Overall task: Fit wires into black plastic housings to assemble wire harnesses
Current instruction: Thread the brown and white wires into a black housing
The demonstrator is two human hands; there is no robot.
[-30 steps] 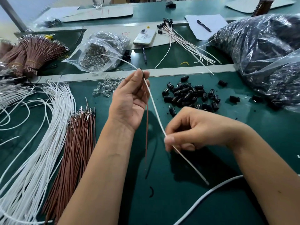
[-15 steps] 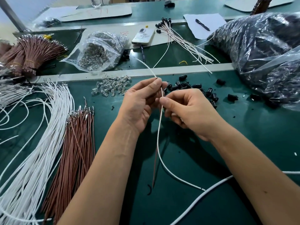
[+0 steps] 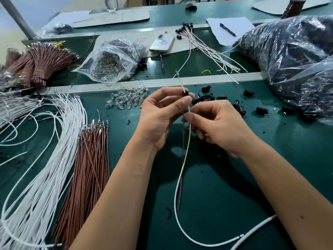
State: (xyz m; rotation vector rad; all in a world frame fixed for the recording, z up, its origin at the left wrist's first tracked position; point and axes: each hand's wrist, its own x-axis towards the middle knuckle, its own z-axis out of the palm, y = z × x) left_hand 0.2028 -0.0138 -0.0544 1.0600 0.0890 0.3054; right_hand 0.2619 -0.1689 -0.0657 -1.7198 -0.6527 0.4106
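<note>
**Inspector:** Where did the black housing (image 3: 186, 92) lie?

**Assessor:** Above the counter (image 3: 234, 177), pinched at the tips of the left hand (image 3: 158, 120), directly above the right hand (image 3: 216, 127). The right fingers (image 3: 189, 116) were curled, pinching the white wire (image 3: 182, 170) just below it.

**Inspector:** Axis?

**Assessor:** Near vertical; wire and brown wire (image 3: 182, 159) hung down beneath the housing. In my judgement the feed ran upward, and the right hand was placed to push.

**Inspector:** Legible writing?

**Assessor:** None; red marks beside the phone (image 3: 162, 43) were unreadable.
</note>
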